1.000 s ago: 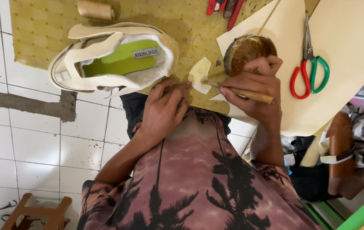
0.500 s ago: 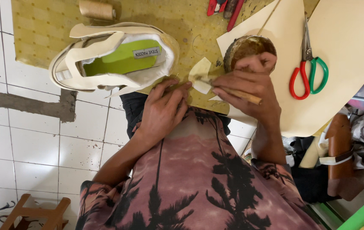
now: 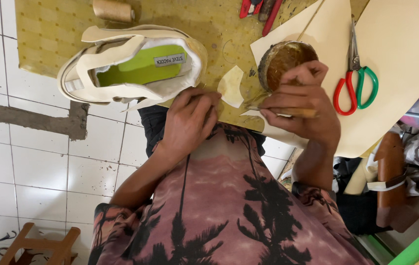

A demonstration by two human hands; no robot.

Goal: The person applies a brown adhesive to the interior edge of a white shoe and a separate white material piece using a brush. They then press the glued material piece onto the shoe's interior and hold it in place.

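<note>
My left hand [image 3: 190, 122] rests at the near edge of the yellow mat [image 3: 52, 34], fingers pressed by a small cream cut-out piece [image 3: 231, 86] and the heel of a cream strappy shoe [image 3: 136, 68] with a green insole. My right hand [image 3: 302, 105] grips a thin wooden-handled brush [image 3: 292, 113], its tip pointing left at the lower edge of the cut-out. A round brown glue pot [image 3: 283, 56] sits just above my right hand's fingers.
Scissors with one red and one green handle [image 3: 356, 88] lie on a large cream sheet [image 3: 405, 54] at right. A tan thread spool [image 3: 114, 10] and red tools [image 3: 256, 7] sit at the top. A wooden stool [image 3: 38, 245] stands on the white tiled floor.
My right hand with the brush has shifted slightly down and right, away from the pot's rim. My left hand and the shoe have stayed in place.
</note>
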